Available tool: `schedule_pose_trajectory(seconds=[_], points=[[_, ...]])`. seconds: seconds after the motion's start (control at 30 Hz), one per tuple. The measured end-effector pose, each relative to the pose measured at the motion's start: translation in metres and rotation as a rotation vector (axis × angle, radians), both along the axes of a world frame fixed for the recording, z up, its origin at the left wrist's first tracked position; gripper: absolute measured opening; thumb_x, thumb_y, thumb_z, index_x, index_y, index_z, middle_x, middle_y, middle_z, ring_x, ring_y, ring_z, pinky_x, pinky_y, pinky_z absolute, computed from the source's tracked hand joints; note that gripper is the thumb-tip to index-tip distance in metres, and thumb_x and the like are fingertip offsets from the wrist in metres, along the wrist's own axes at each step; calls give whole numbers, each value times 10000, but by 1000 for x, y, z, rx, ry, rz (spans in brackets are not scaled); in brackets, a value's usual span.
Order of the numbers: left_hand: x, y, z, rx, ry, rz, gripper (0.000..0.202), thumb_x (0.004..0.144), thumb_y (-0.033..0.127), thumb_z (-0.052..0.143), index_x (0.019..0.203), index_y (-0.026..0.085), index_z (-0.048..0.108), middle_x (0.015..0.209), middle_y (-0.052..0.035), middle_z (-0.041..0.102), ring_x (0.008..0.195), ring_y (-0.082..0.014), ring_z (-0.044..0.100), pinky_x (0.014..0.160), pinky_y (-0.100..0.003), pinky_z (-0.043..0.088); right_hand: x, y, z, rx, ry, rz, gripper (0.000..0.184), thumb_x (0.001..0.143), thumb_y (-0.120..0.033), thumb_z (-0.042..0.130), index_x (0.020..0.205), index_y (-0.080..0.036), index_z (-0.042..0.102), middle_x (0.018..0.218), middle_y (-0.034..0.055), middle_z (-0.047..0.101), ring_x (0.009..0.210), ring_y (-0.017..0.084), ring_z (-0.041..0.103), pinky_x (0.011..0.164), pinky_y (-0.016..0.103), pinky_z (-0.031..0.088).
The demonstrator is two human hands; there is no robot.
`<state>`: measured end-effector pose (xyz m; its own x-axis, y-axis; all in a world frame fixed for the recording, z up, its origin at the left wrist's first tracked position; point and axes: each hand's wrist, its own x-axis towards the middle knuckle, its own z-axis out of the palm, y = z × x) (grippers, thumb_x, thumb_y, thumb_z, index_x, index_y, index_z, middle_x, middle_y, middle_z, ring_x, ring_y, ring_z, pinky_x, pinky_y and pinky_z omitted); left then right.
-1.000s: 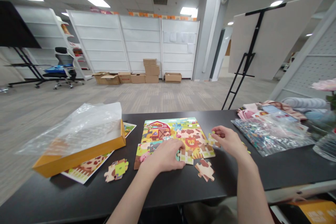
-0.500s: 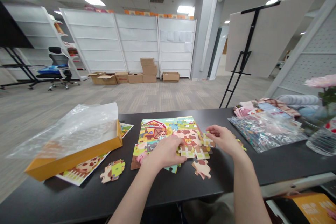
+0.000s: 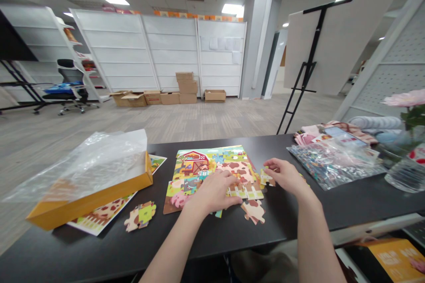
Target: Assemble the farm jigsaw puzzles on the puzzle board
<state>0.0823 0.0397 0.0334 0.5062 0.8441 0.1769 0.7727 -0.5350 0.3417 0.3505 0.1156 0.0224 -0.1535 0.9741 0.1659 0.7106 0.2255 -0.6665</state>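
A partly assembled farm jigsaw puzzle with a red barn and a brown-spotted cow lies on the black table. My left hand rests over its lower middle, fingers stretched out, covering part of the picture. Just off the puzzle's right edge, my right hand pinches a puzzle piece between thumb and fingers. Below, near the puzzle's lower right corner, is a loose brown-spotted piece. Another small group of loose pieces lies left of the puzzle. A teal piece peeks out under my left hand.
At left stands an orange box tray with clear plastic in it, over a printed picture sheet. To the right are a plastic bag of small colourful pieces, folded cloths and a clear vase with a pink flower.
My right hand has drawn a piece slightly right, apart from the puzzle's edge. My left hand has slid a little to the right across the puzzle. The view has shifted slightly.
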Motion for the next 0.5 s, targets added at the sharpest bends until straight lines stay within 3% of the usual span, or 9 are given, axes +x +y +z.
schedule_pose_trajectory(seconds=[0.2,0.5], points=[[5,0,-2,15,-23,-68,282,871,437,672,1070,240,711,1072,-50,674,1048,-238,612,905,-338,473,5,0,1,-39,-72,-21,228,770,-317,602,895,-162,714,841,91,733,736,209,674,691,304,506],[9,-1,1,-35,-24,-44,277,867,456,675,1025,239,745,1046,-48,693,1008,-234,635,857,-321,478,7,3,-4,-53,-101,-32,202,781,-310,636,899,-171,722,867,90,747,769,213,686,690,295,503]])
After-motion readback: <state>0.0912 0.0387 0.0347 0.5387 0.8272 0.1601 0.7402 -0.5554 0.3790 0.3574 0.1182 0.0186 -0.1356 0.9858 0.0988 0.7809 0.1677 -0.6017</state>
